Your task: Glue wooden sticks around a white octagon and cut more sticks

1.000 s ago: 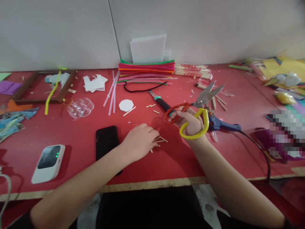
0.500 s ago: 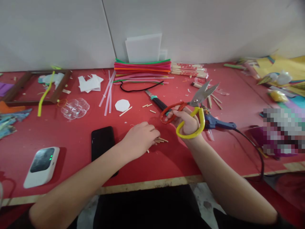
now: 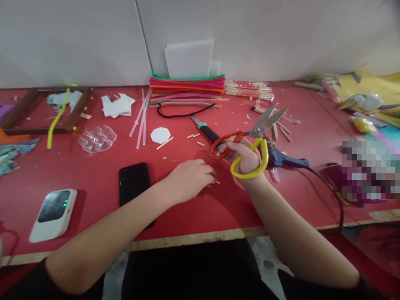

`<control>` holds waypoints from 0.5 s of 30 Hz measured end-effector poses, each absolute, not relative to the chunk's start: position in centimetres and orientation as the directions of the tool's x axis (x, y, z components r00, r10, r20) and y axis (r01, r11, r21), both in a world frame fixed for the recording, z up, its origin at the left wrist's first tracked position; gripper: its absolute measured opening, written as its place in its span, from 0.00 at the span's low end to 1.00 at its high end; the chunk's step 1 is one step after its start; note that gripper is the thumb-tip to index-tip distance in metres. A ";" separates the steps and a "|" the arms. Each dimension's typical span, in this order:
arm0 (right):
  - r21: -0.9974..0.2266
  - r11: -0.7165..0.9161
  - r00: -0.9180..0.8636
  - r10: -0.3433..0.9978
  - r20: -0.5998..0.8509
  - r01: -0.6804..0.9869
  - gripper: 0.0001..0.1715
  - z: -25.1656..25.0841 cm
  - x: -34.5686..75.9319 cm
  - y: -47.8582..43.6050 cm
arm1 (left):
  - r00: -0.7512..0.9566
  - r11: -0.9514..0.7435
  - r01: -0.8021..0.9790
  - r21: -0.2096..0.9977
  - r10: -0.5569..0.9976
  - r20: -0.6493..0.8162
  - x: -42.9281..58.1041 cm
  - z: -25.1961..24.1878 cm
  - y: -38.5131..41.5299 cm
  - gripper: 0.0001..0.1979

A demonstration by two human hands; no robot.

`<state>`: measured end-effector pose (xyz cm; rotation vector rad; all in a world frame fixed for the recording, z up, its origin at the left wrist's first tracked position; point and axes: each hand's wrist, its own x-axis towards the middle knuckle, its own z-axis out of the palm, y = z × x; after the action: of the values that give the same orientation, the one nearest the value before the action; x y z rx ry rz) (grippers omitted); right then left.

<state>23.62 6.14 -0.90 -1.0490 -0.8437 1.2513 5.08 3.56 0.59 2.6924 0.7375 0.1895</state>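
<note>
My left hand (image 3: 192,179) rests on the red table, its fingers curled over small wooden sticks (image 3: 217,182), of which only the tips show. To its right, my right hand (image 3: 245,156) holds scissors (image 3: 258,130) by one red and one yellow handle, blades apart and pointing up and away. Behind my hands lie short cut sticks (image 3: 200,143), a white octagonal piece (image 3: 160,135) with a longer stick beside it, and a knife with a black and teal handle (image 3: 210,134).
A black phone (image 3: 134,183) and a white device (image 3: 53,214) lie on the left. A blue glue gun (image 3: 290,161) with a cable is at the right. Pipe cleaners (image 3: 187,87) are stacked by the wall. A brown frame (image 3: 76,114) sits at the back left.
My left hand has shifted slightly right over the sticks, so less of them shows. The right hand and scissors have barely moved. The view has tilted slightly.
</note>
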 end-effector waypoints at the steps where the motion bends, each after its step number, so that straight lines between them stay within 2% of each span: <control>1: -0.947 0.000 0.147 0.988 -0.050 -0.322 0.09 -0.9 23.6 6.1 | 0.850 -0.804 0.482 0.348 0.525 0.036 5.0 0.5 3.5 0.13; 7: -0.948 -0.003 0.152 0.987 -0.054 -0.318 0.08 -0.6 23.6 6.1 | 0.799 -0.750 0.547 0.372 0.601 0.038 3.3 1.1 3.1 0.15; 12: -0.952 -0.003 0.153 0.987 -0.052 -0.305 0.07 -0.7 23.4 6.0 | 0.779 -0.739 0.583 0.338 0.626 0.024 2.7 1.2 3.0 0.10; 15: -0.975 0.008 0.160 0.987 -0.028 -0.221 0.09 -0.4 23.7 5.9 | 0.776 -0.743 0.588 0.320 0.630 0.035 3.0 1.0 2.8 0.11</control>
<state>23.69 5.90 -0.44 -1.1248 -0.9231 1.1934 3.02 2.82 0.98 2.6781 0.9416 0.2032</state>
